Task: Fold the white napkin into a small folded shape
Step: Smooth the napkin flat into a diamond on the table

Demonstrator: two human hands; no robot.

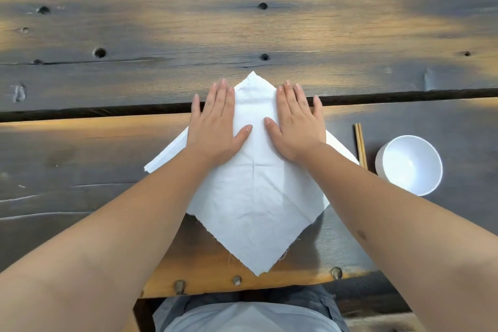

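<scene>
The white napkin [256, 186] lies as a diamond on the dark plank table [242, 21], one corner pointing away and the frayed near corner reaching close to the table's front edge; it bears no print or label, and no readable writing shows. The left hand [215, 127] and right hand [295, 127] lie flat on its far half, fingers straight and together, thumbs pointing inward, pressing the cloth and gripping nothing. The forearms cover the napkin's side corners in part, so the folds beneath cannot be made out. To the right, wooden chopsticks [360, 145] lie just beside a white bowl [411, 164].
</scene>
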